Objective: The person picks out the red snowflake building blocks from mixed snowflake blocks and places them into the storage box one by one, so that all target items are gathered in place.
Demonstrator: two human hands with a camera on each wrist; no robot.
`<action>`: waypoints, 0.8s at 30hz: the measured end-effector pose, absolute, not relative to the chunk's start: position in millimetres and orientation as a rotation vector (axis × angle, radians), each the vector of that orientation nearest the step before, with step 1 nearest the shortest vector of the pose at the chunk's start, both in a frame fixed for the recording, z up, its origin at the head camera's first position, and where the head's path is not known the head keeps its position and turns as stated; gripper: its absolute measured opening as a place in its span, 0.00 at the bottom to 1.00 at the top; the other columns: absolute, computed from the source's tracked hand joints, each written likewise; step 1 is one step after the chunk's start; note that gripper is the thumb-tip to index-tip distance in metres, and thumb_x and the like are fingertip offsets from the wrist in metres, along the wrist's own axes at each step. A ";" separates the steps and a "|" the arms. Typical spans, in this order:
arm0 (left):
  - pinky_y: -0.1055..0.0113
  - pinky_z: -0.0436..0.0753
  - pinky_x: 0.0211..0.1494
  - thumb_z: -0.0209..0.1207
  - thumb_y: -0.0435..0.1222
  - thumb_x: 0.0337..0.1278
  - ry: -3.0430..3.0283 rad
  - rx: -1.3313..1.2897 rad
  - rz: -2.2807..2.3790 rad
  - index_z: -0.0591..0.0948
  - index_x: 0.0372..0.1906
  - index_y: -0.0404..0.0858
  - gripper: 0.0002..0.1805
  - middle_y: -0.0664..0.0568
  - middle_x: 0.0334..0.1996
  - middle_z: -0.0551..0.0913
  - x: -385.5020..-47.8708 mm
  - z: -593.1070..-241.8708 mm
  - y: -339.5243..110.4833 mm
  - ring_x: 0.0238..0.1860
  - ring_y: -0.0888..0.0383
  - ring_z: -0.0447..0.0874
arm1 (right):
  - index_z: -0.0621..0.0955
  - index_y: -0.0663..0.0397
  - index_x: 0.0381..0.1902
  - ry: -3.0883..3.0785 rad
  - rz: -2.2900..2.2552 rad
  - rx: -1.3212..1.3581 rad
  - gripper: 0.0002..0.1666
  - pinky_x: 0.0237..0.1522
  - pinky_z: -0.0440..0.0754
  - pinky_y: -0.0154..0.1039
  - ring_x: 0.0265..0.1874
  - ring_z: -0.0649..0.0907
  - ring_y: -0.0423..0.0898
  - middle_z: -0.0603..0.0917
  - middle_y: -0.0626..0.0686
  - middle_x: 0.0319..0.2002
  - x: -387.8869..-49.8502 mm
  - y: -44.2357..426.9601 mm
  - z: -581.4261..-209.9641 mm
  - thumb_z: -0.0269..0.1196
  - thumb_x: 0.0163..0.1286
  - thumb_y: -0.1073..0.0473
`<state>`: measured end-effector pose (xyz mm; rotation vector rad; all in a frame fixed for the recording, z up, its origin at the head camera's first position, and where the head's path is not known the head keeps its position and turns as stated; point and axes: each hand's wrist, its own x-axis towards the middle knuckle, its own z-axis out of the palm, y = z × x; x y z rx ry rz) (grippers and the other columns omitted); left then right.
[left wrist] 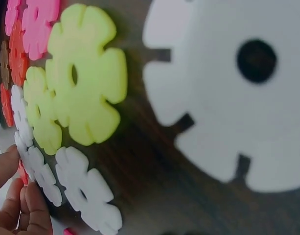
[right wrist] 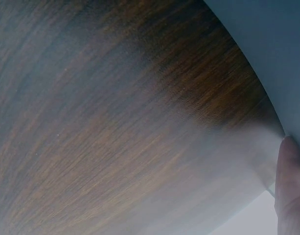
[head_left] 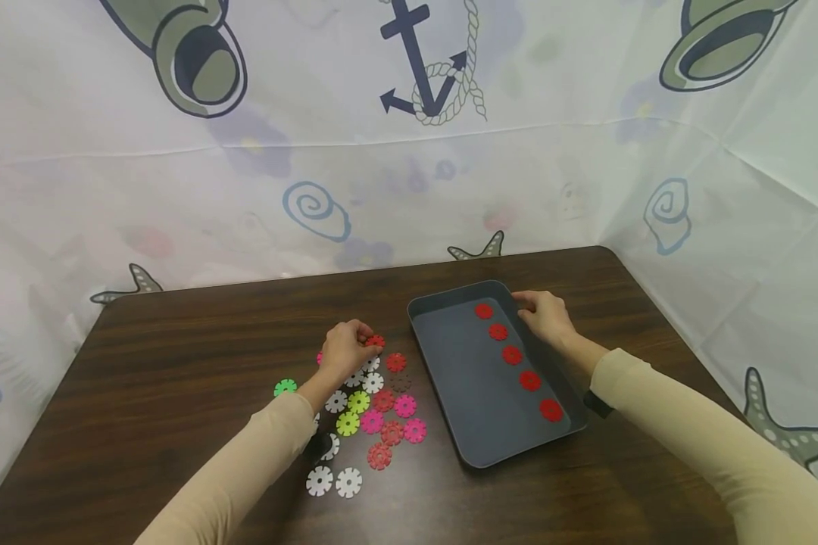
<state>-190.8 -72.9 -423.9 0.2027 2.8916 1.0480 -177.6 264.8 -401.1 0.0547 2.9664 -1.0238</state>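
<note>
My left hand (head_left: 344,350) pinches a red notched disc (head_left: 376,341) between thumb and fingers, at the far end of a loose group of flat, flower-like discs. In the left wrist view the fingers (left wrist: 34,208) are low at the left edge, past white discs (left wrist: 83,188) and yellow-green discs (left wrist: 86,73). My right hand (head_left: 547,318) holds the right rim of a dark grey tray (head_left: 443,401) near its far corner. In the right wrist view one finger (right wrist: 289,176) lies against the tray's outer wall (right wrist: 267,54). Several red discs (head_left: 512,355) lie in a row along the tray's right side.
Pink discs (head_left: 414,430), a brown disc (head_left: 401,382) and a green disc (head_left: 285,387) lie on the dark wooden table (head_left: 177,363), left of the tray. A printed cloth (head_left: 395,197) hangs behind the table and along its right side.
</note>
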 end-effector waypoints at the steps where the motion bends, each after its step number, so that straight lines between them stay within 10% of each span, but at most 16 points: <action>1: 0.55 0.77 0.42 0.69 0.36 0.48 2.892 0.204 1.051 0.81 0.40 0.33 0.15 0.42 0.37 0.79 -191.0 -424.1 -72.7 0.38 0.50 0.77 | 0.75 0.64 0.58 2.967 -1.025 0.057 0.22 0.21 0.70 0.32 0.17 0.71 0.41 0.81 0.57 0.26 -177.5 264.7 -401.0 0.56 0.66 0.69; 24: 0.58 0.80 0.45 0.67 0.27 0.46 2.845 0.230 1.309 0.81 0.41 0.33 0.14 0.43 0.38 0.81 -189.7 -426.7 -65.8 0.38 0.51 0.80 | 0.75 0.65 0.58 2.962 -1.033 0.041 0.22 0.19 0.68 0.33 0.15 0.69 0.40 0.75 0.51 0.19 -177.4 263.0 -395.1 0.57 0.65 0.70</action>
